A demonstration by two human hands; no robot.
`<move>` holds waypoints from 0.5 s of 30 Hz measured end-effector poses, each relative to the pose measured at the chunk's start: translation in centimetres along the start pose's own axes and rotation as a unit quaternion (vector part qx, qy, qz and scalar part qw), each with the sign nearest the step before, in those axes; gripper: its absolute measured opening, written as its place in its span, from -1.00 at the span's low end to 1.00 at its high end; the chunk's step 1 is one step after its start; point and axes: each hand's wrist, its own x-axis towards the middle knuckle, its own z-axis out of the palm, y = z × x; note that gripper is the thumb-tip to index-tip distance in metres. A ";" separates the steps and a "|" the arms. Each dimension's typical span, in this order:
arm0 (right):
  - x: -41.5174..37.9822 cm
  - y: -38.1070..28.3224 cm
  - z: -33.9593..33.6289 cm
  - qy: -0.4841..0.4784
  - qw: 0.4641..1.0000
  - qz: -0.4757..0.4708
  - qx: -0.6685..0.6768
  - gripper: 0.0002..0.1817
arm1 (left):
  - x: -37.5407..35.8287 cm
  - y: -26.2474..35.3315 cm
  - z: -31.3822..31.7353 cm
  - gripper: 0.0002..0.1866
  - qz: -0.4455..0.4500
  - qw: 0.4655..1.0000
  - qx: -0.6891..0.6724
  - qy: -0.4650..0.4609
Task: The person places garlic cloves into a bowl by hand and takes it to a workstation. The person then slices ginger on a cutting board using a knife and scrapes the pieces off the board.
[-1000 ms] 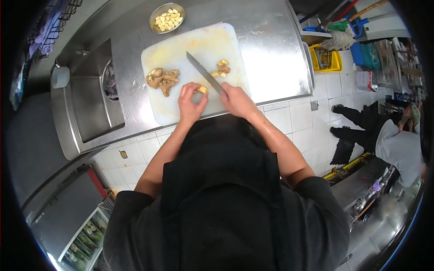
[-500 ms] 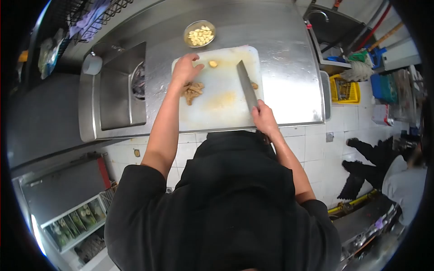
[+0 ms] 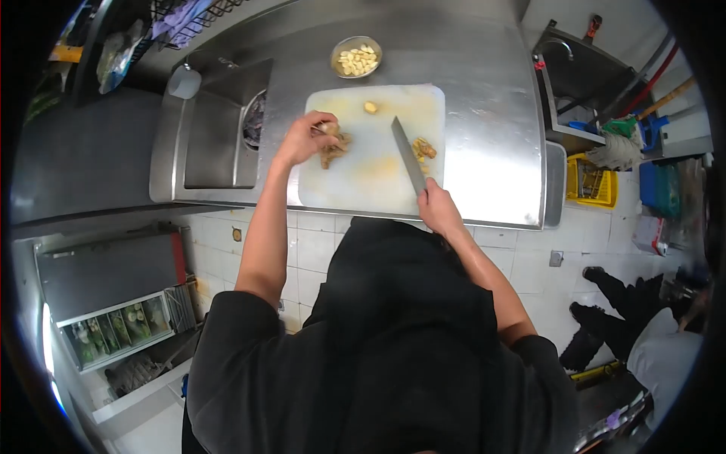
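My right hand point(image 3: 439, 208) is wrapped round the handle of a long-bladed kitchen knife point(image 3: 408, 155), whose blade points away over the white cutting board point(image 3: 363, 185). At the board's left side, my left hand point(image 3: 306, 138) has its fingers closed on a light brown piece of ginger point(image 3: 329, 129). Just under it lies a small pile of unpeeled ginger point(image 3: 333, 155). To the right of the blade is a heap of brown and yellow ginger scraps point(image 3: 424, 149). One peeled yellow piece point(image 3: 370, 107) rests near the board's far edge.
Beyond the board stands a metal bowl point(image 3: 336, 66) of pale yellow pieces. A steel sink point(image 3: 219, 144) is at the left of the steel counter point(image 3: 491, 136). Yellow crate point(image 3: 592, 181) stands on the right. A person point(image 3: 665, 348) is at lower right.
My left hand has come down to the ginger pile and closed on a piece. The knife has shifted left relative to the scraps, showing more of them. The whole view has moved slightly.
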 end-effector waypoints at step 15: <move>-1.2 -5.7 2.2 0.035 0.985 0.109 -0.131 -0.83 | 1.2 -1.6 13.4 -0.73 0.164 0.983 -0.054 -0.058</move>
